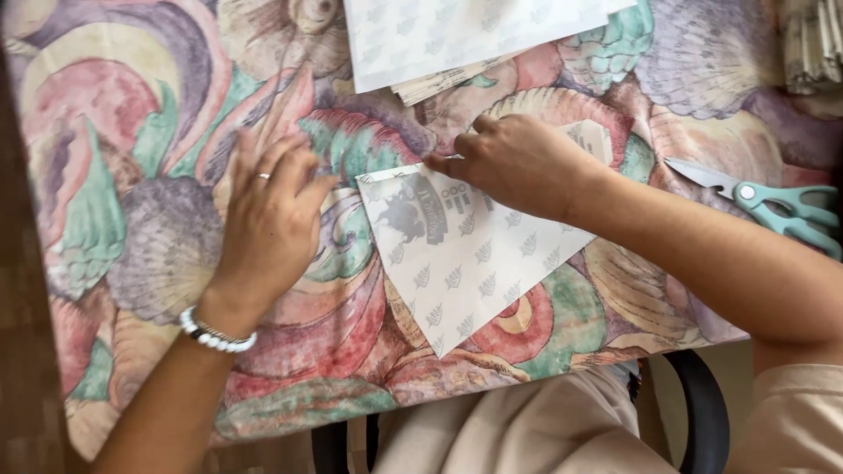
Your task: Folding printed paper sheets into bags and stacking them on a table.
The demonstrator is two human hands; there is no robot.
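A folded white sheet of paper (pixel 465 254) with a faint leaf pattern and a dark emblem lies on the shell-patterned tablecloth (pixel 158 219). My right hand (pixel 518 162) presses down on its upper edge, fingertips pinching along the fold near the top corner. My left hand (pixel 272 219), with a ring and a white bead bracelet, rests flat on the cloth just left of the sheet, fingers close to its left corner. It holds nothing.
A stack of similar white sheets (pixel 457 35) lies at the top middle. Teal-handled scissors (pixel 773 206) lie at the right. More folded paper (pixel 812 44) sits at the top right corner. The table's near edge runs along my lap.
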